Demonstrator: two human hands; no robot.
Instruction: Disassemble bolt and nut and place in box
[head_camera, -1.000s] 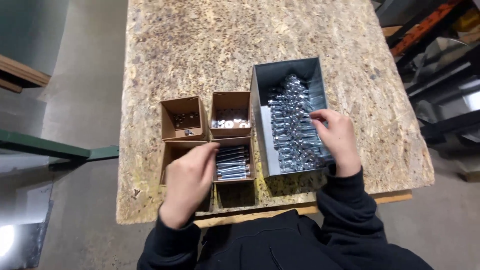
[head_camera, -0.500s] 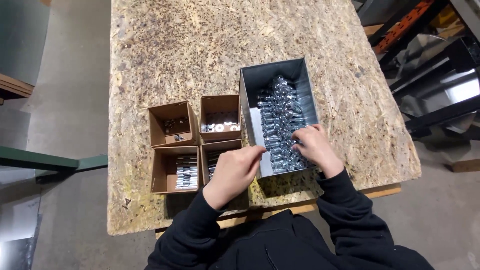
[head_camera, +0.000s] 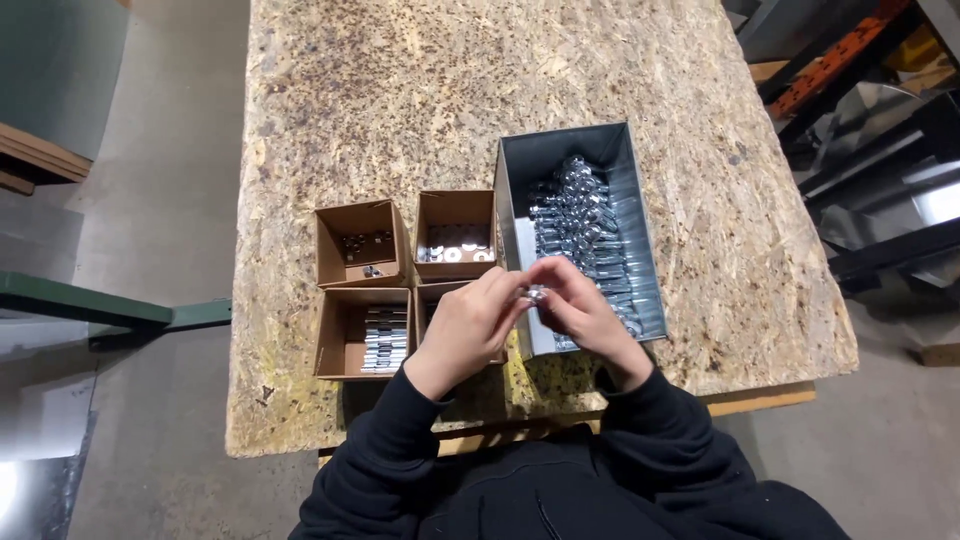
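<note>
**Both hands meeting on a small metal part over the grey bin**

A small shiny metal part (head_camera: 537, 294) is sitting pinched between the fingertips of both hands, just above the near left corner of the grey metal bin (head_camera: 625, 165). The left hand (head_camera: 468, 325) is closing its grip on the part from the left, and the right hand (head_camera: 580, 305) is closing its grip on it from the right, so the fingertips are touching around it. What kind of part it is cannot be told.

The bin is holding a heap of bright metal hardware (head_camera: 580, 215) and is standing on the chipboard tabletop (head_camera: 400, 90). Just left of it, four small cardboard boxes are sitting in a square: the far right box (head_camera: 455, 205) with pale washers, the far left box (head_camera: 358, 225) with a few dark pieces, the near left box (head_camera: 340, 340) with stacked silvery parts, and the near right box (head_camera: 428, 300) mostly hidden under the left hand. Black sleeves (head_camera: 660, 430) are covering both forearms.
</note>
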